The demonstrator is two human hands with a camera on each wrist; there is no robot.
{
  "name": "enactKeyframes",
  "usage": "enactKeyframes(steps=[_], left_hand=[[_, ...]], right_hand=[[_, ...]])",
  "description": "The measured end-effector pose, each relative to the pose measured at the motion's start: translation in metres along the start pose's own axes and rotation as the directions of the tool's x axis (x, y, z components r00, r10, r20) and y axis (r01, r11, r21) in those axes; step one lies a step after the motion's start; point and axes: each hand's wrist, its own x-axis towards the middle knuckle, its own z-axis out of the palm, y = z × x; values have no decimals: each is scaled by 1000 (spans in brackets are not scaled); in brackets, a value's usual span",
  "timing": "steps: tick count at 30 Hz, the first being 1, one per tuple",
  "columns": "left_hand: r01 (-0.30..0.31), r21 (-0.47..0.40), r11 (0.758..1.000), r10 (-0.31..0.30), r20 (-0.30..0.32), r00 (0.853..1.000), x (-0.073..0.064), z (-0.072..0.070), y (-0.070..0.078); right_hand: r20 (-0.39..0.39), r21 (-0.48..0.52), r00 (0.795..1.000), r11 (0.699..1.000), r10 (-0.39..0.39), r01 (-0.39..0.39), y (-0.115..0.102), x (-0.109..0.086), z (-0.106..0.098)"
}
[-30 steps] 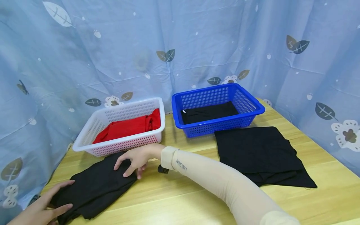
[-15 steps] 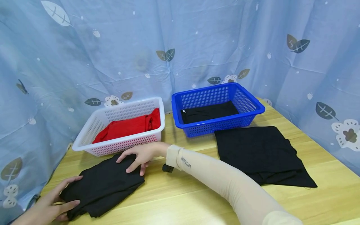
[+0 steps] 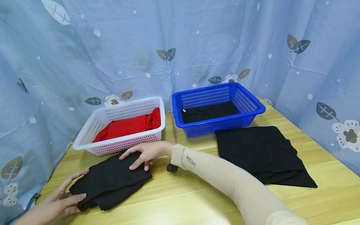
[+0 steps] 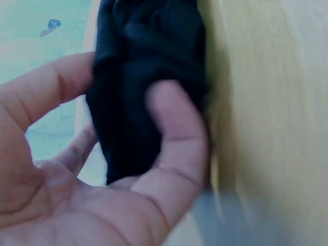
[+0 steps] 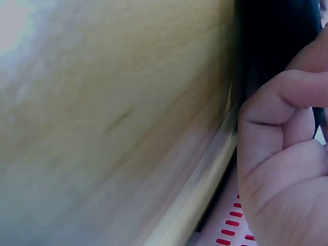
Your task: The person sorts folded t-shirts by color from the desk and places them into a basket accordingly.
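A folded black garment (image 3: 111, 184) lies on the table in front of the white basket, its layers showing along the near edge. At its left end my left hand (image 3: 59, 198) grips it; the left wrist view has the thumb (image 4: 177, 123) bent over the dark cloth and the other fingers along its far side. My right hand (image 3: 144, 156) holds the right end, index finger and thumb on top of the cloth, the remaining fingers curled at its edge. In the right wrist view those curled fingers (image 5: 266, 123) sit beside the black fabric.
The white basket (image 3: 121, 140) at the back left holds a red garment (image 3: 127, 127). Right of it stands a blue basket (image 3: 219, 121) with a black garment (image 3: 211, 112) inside. Another black garment (image 3: 256, 150) lies on the wooden table (image 3: 180, 200) at right. A blue curtain (image 3: 168, 31) hangs behind.
Both hands have shifted to the right, and the folded black garment has slid right with them. The left hand has come further in over its end. Baskets and the other garments stay put.
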Motion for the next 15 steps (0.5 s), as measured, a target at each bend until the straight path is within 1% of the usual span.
enactKeyframes(steps=[2, 3, 4, 7, 9, 11, 15], left_hand=[[-3, -52, 999, 4, 11, 1000, 4, 1, -2], [-8, -65, 998, 9, 20, 1000, 6, 1, -3], [-17, -95, 995, 20, 35, 999, 8, 1, -3], [-24, -131, 991, 32, 59, 998, 12, 4, -5], [-50, -123, 991, 59, 76, 995, 12, 4, -7], [-80, -121, 989, 88, 68, 994, 11, 5, -5], [-150, -100, 984, 156, 57, 986, 7, 6, 5]], right_hand=[[1, 5, 1000, 1000, -1, 1, 0, -2, 0], [2, 0, 1000, 1000, -4, 4, 0, -3, -1], [2, -4, 1000, 1000, -7, 7, 1, -3, -1], [-7, -15, 1000, 1000, -15, 15, 2, -5, -1], [-16, -24, 1000, 999, -26, 25, 4, -6, -1], [-31, -31, 999, 999, -40, 39, 6, -7, 0], [-72, -57, 994, 996, -78, 74, 9, -10, -1]])
